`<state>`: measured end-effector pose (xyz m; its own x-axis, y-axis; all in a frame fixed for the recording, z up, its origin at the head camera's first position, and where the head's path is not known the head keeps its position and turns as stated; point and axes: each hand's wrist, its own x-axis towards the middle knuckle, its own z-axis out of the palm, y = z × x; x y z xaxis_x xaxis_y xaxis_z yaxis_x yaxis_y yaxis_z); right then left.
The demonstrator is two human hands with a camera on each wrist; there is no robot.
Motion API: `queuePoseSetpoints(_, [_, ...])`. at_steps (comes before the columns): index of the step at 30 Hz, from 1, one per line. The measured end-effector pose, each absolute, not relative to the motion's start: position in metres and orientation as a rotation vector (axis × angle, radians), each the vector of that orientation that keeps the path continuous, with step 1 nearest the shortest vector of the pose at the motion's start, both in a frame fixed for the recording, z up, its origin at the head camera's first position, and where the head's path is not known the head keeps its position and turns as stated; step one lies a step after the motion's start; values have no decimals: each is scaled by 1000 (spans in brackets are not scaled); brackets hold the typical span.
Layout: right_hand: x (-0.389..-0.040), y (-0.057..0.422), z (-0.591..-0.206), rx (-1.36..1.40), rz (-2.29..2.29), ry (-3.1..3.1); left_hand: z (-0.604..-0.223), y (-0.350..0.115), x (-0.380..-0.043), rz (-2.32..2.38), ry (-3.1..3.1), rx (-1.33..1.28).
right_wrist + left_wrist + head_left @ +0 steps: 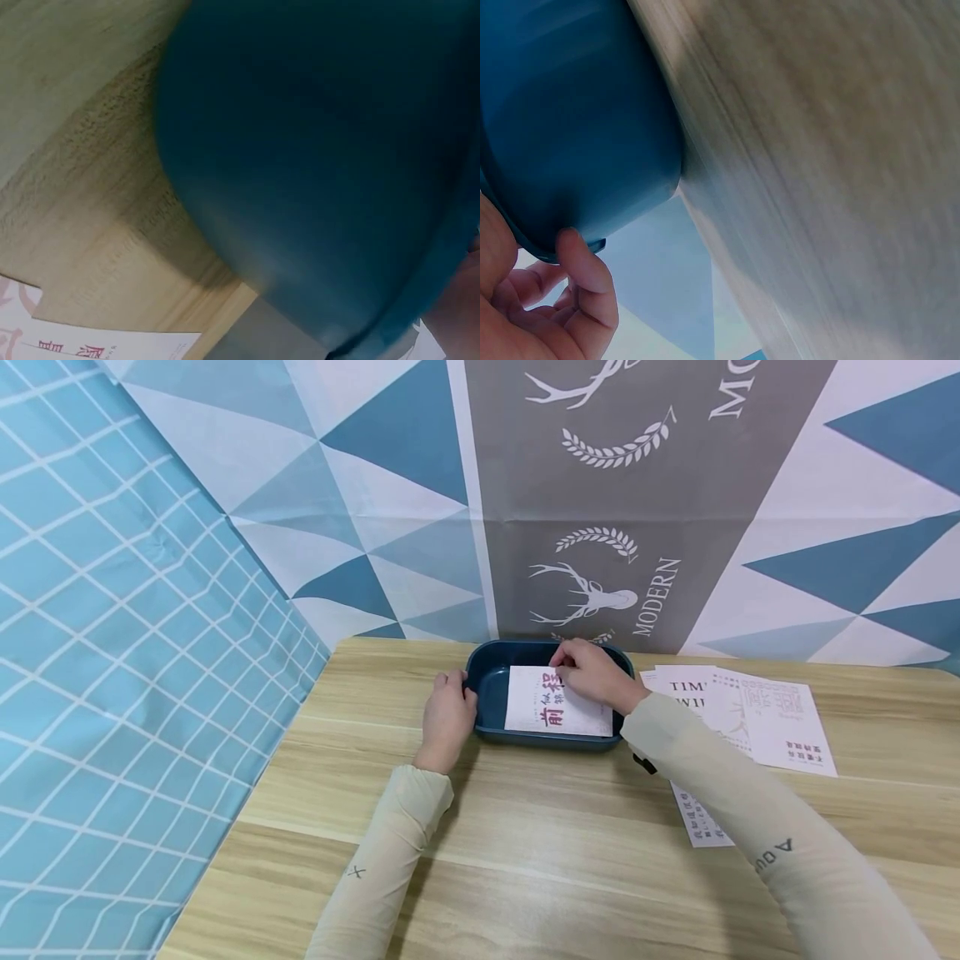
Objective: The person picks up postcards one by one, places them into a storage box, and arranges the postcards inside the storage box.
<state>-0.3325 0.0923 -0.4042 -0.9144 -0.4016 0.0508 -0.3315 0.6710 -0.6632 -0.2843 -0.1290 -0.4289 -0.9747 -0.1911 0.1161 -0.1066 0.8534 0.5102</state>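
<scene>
A dark blue oval-cornered plastic box (491, 695) stands near the table's back edge. My left hand (448, 714) grips its left end; in the left wrist view the curled fingers (592, 274) hold the box's rim. A white card with red and black characters (528, 702) lies over the box opening, its lower edge near the front rim. At the card's upper part, my right hand (596, 678) pinches it between thumb and forefinger. In the right wrist view the box wall (315, 172) fills most of the picture and hides nearly all of that hand.
Several printed cards (787, 722) overlap on the wooden table (540, 843) to the right, partly under my right forearm. One more card (697, 822) sticks out below the sleeve. A patterned wall covering (420, 560) rises behind the table, and blue grid cloth (135, 652) hangs at left.
</scene>
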Motion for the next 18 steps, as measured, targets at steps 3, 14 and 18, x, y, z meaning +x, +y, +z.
queuePoseSetpoints(3, [-333, 92, -407, -621, -1065, 2781, -429, -129, -284, -777, -2863, 227])
queuePoseSetpoints(14, [-332, 92, -416, -599, -1046, 2757, -428, -130, -285, -770, -2860, 214])
queuePoseSetpoints(18, [-331, 92, -418, -580, -1047, 2744, -429, -130, -285, -782, -2858, 224])
